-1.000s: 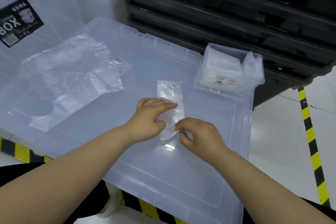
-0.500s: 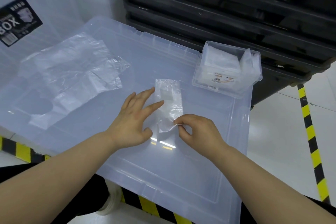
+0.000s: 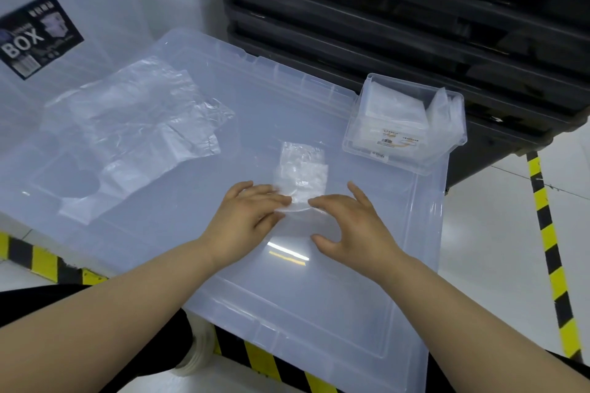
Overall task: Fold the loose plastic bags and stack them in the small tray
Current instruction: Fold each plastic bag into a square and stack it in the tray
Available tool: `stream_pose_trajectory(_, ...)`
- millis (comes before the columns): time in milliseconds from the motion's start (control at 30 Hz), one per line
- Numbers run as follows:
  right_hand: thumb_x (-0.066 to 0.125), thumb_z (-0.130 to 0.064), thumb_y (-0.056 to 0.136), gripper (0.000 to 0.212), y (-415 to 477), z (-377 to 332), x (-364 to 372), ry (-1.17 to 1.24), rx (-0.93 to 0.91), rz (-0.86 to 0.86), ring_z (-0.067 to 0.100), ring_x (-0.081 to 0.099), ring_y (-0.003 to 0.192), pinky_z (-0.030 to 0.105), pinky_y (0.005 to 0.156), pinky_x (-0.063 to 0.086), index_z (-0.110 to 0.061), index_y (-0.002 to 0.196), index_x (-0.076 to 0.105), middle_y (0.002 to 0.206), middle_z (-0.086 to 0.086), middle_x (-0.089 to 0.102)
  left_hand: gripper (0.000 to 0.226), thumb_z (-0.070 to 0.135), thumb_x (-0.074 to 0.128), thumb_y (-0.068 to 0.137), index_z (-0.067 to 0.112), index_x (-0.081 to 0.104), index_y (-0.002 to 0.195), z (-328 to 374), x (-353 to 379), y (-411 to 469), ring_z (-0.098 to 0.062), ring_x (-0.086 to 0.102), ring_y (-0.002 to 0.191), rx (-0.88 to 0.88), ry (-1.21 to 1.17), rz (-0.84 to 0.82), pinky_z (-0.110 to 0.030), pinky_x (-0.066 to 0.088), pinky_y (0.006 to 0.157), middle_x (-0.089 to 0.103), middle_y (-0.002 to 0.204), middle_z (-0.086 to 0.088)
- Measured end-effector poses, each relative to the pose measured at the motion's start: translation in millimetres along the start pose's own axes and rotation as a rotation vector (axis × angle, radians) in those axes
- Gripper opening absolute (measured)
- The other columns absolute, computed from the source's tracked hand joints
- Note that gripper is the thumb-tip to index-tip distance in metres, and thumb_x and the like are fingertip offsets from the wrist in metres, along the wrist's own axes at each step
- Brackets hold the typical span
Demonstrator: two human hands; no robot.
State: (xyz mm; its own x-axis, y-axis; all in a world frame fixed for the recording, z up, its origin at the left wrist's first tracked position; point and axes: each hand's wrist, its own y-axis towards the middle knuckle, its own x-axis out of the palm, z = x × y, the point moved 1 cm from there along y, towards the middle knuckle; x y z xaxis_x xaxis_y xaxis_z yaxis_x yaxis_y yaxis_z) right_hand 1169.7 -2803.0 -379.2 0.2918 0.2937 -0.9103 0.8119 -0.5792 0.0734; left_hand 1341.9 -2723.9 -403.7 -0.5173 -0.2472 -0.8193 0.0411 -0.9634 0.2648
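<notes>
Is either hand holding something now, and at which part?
Neither grips anything. The left hand and right hand press straight fingers on the near end of the folded bag.

Warehouse or storeroom: stacked black crates [image 3: 415, 25] behind, yellow-black hazard tape [image 3: 549, 239] on a pale floor, clear storage bin lid [image 3: 367, 281] as worktop (labelled "BOX" bin [image 3: 35, 35] at left).

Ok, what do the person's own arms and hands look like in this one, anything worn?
Both are bare: the left hand and right hand carry no gloves, rings or watch. The left forearm and right forearm show no sleeve up to the frame's edge. Some black clothing shows beneath them.
</notes>
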Motion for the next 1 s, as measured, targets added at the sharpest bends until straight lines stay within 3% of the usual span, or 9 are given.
stream_pose_trajectory(33,0.068,-0.023,0.075,0.043,0,0,-1,0.007,0.019,-0.031,0.015,0.059,0.108,0.029,0.113,0.008,-0.009,0.115,0.062,0.112,0.002,0.066,0.037,0.030,0.043,0.081,0.010,0.074,0.089,2,-2,0,-0.008,0.046,0.100,-0.038,-0.044,0.022,-0.005,0.012,0.097,0.073,0.090,-0.003)
stream_pose_trajectory(100,0.068,-0.017,0.075,0.040,1,-2,-1,0.004,0.044,0.002,0.026,0.061,0.107,0.029,0.108,0.013,-0.002,0.112,0.063,0.109,0.008,0.067,0.043,0.038,0.039,0.081,0.013,0.073,0.086,8,-6,1,-0.002,0.046,0.092,-0.122,-0.129,0.032,0.001,0.009,0.091,0.068,0.083,0.000)
stream_pose_trajectory(200,0.062,-0.008,0.085,0.018,2,-8,-2,0.129,0.185,0.031,0.034,0.057,0.103,0.013,0.097,0.025,0.001,0.101,0.065,0.095,0.016,0.067,0.034,0.033,0.042,0.094,0.010,0.066,0.092,14,-8,4,-0.003,0.050,0.084,-0.319,-0.274,-0.186,-0.004,0.021,0.085,0.058,0.078,0.002)
stream_pose_trajectory(300,0.055,-0.012,0.089,0.010,4,-6,-1,0.322,0.298,0.006,0.022,0.053,0.075,0.021,0.065,0.033,-0.007,0.085,0.062,0.077,0.005,0.059,0.029,0.014,0.042,0.097,0.014,0.057,0.072,18,-12,11,-0.005,0.053,0.066,-0.507,-0.481,-0.218,-0.015,0.037,0.068,0.057,0.070,-0.002)
stream_pose_trajectory(400,0.053,-0.010,0.088,0.030,11,-9,-4,0.470,0.396,0.046,0.005,0.047,0.060,0.012,0.058,0.034,-0.023,0.063,0.044,0.061,-0.011,0.048,0.035,0.014,0.040,0.098,0.012,0.042,0.063,19,-15,17,-0.002,0.045,0.050,-0.672,-0.533,-0.201,-0.008,0.032,0.049,0.047,0.063,0.000)
stream_pose_trajectory(467,0.052,-0.008,0.089,0.035,18,-9,-3,0.497,0.448,0.048,0.005,0.041,0.054,0.013,0.053,0.031,-0.026,0.061,0.039,0.057,-0.012,0.043,0.035,0.015,0.039,0.098,0.012,0.041,0.064,19,-17,19,0.000,0.046,0.043,-0.740,-0.548,-0.195,-0.006,0.031,0.043,0.047,0.060,-0.002)
stream_pose_trajectory(600,0.048,-0.013,0.092,0.018,31,-10,2,0.510,0.521,0.011,0.009,0.044,0.060,0.019,0.056,0.033,-0.020,0.076,0.050,0.063,-0.010,0.048,0.027,0.023,0.040,0.098,0.018,0.046,0.072,19,-23,21,-0.012,0.044,0.057,-0.834,-0.546,-0.220,-0.020,0.032,0.054,0.051,0.051,-0.003)
stream_pose_trajectory(767,0.046,-0.021,0.094,0.019,45,-19,3,0.333,0.538,-0.039,0.020,0.058,0.092,0.029,0.092,0.037,-0.012,0.099,0.062,0.088,-0.003,0.064,0.007,0.019,0.045,0.096,0.017,0.045,0.103,26,-28,18,-0.006,0.055,0.040,-0.969,-0.775,-0.260,-0.018,0.029,0.042,0.056,0.077,-0.002)
stream_pose_trajectory(1000,0.043,-0.030,0.096,0.025,46,-23,10,0.196,0.550,-0.010,0.020,0.057,0.095,0.024,0.085,0.025,-0.015,0.101,0.062,0.097,-0.001,0.066,0.053,0.010,0.046,0.095,0.026,0.024,0.141,30,-36,4,-0.011,0.060,0.040,-1.089,-0.992,-0.084,-0.013,0.033,0.034,0.053,0.112,-0.008)
